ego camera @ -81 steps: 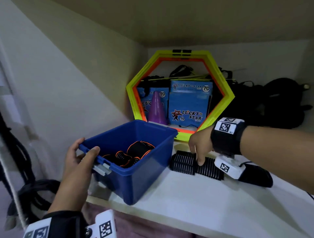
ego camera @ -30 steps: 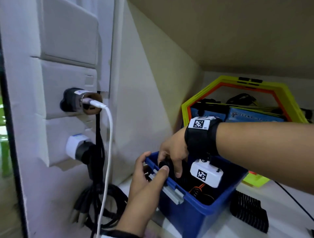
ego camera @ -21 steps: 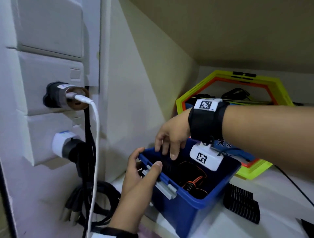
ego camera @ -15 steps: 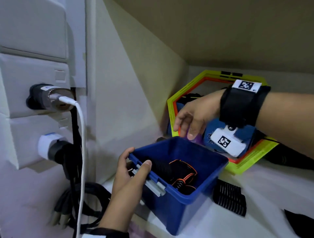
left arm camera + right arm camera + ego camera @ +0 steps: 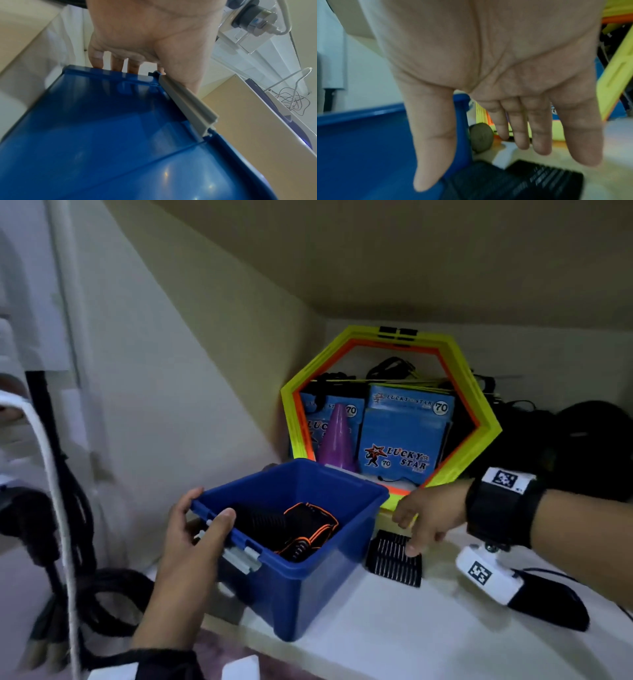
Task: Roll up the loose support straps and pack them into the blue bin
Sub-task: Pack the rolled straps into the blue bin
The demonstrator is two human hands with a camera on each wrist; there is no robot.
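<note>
The blue bin (image 5: 308,587) sits at the shelf's front left edge, holding several rolled black straps with orange trim (image 5: 305,529). My left hand (image 5: 202,529) grips the bin's near-left rim, thumb over the edge beside the grey latch (image 5: 187,104); the left wrist view shows the fingers curled over the rim (image 5: 106,75). A black ribbed strap (image 5: 394,558) lies on the shelf just right of the bin. My right hand (image 5: 416,525) hovers over it, fingers straight and spread, holding nothing; the right wrist view shows the strap (image 5: 522,181) under the fingertips.
A yellow-and-orange hexagon frame (image 5: 479,419) stands at the back with blue boxes (image 5: 404,436) and a purple cone (image 5: 337,440) inside. Black gear (image 5: 582,446) fills the back right. Cables (image 5: 68,542) hang down the wall at left. A black object (image 5: 548,607) lies at right.
My right hand dropped a rolled strap into the bin, lifted out, and swung right and down to the black strap on the shelf. The left hand kept its grip on the bin rim.
</note>
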